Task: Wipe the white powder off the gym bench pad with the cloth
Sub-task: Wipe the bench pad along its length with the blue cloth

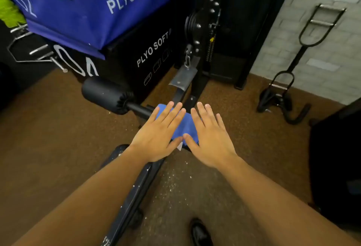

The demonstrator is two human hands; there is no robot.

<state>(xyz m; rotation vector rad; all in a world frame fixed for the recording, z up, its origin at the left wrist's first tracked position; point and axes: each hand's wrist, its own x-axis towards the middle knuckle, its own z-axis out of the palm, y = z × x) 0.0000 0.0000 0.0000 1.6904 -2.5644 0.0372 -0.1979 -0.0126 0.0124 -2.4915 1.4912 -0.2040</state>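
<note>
Both your left hand (156, 136) and right hand (210, 138) lie spread flat, fingers straight, pressing the blue cloth (182, 123) onto the far end of the bench pad (134, 185). White powder (117, 154) speckles the pad's near stretch and left edge. Push past that far end and the cloth may slide off, scattering powder onto the brown floor (58, 128).
</note>
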